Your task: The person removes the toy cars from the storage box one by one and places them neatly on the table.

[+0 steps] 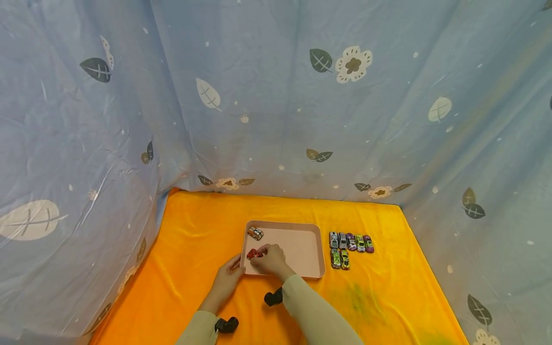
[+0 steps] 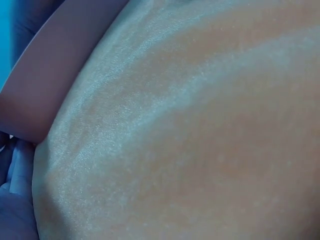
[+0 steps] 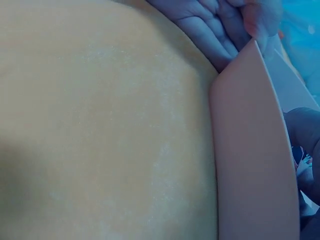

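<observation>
Both arms reach forward from the lower edge of the head view, each in a pale green sleeve with a small black camera strapped at the wrist. The right hand (image 1: pixel 270 261) lies further ahead, back of the hand upward, fingers bent downward and gathered at the tips as if pinching something small beneath them. The left hand (image 1: pixel 227 280) sits just beside it, a little nearer the body, palm turned inward, fingers extended and relaxed with the thumb up; in the right wrist view its fingers (image 3: pixel 210 30) lie side by side, pressed flat. The two forearms angle toward each other, so the hands nearly meet.
</observation>
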The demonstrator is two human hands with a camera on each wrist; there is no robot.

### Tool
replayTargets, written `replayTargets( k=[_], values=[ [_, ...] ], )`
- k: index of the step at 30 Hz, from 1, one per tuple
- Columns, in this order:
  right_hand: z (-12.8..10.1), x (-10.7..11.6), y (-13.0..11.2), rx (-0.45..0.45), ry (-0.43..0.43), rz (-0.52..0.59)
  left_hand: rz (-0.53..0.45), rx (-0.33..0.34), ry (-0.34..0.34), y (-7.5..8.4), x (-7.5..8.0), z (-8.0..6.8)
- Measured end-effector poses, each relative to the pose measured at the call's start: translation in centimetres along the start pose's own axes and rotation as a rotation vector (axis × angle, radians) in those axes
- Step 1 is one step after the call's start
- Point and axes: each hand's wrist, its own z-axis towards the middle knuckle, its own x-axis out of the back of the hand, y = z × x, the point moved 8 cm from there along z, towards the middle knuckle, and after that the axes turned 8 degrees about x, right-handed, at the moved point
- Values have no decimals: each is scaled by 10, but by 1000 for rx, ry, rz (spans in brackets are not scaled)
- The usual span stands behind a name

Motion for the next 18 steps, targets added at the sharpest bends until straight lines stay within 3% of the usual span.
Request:
replayTargets(
  k=[6,11,15,18],
  values=[
    [-8,18,-1,95,15,59,-33,-17,-23,3,-3,-3],
    [-19,53,0,160,98,17,11,-37,-36,7,-6,-7],
    [-30,84,6,163,153,43,69,-76,-24,10,-5,-8],
    [-38,107,14,168,201,71,59,-100,-40,13,-7,-7]
  ],
)
